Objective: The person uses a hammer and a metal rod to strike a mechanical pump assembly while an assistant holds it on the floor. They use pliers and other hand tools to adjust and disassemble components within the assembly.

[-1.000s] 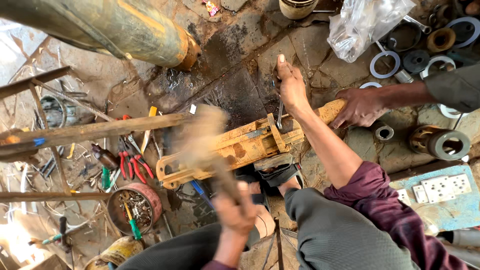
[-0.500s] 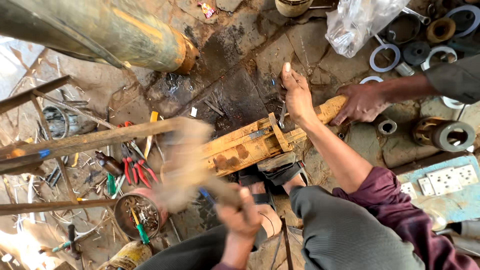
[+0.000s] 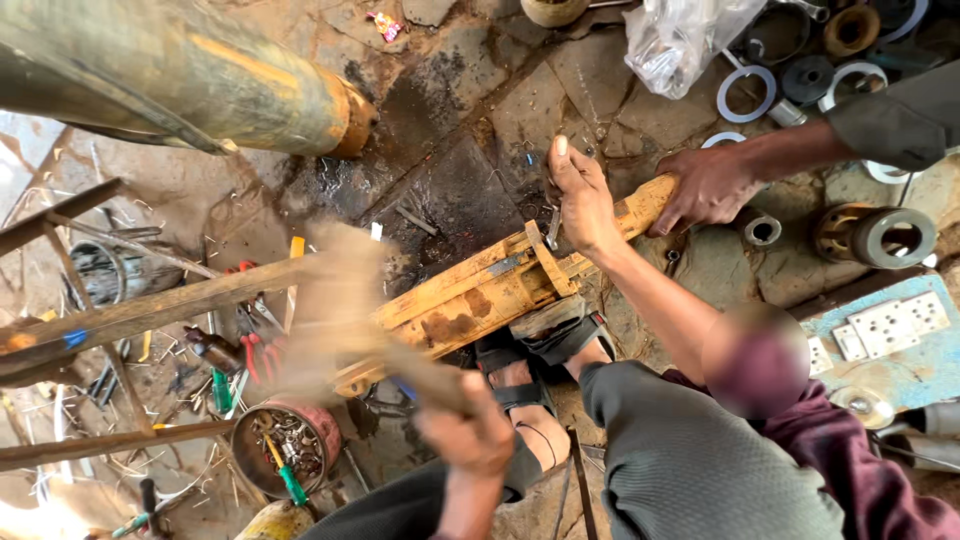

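Note:
My left hand (image 3: 470,435) grips the wooden handle of a hammer (image 3: 340,300), which is blurred by motion over the left end of a long, rusty yellow metal part (image 3: 470,300). This part lies at a slant on the stone floor. My right hand (image 3: 585,200) presses down on its upper section, next to a thin metal pin. Whether the fingers hold the pin is unclear. Another person's hand (image 3: 710,185) grasps the part's right end. My sandalled foot (image 3: 530,365) rests against the part from below.
A big yellow cylinder (image 3: 200,80) lies at the top left. Rusty bars (image 3: 150,310) cross the left side. A tin of screws and screwdrivers (image 3: 285,450) and pliers (image 3: 250,350) sit nearby. Metal rings (image 3: 745,95), a plastic bag (image 3: 680,40) and a blue plate (image 3: 890,340) are at the right.
The hammer has swung, its blurred head shifting left along the yellow part. My right hand and the other person's hand keep their hold.

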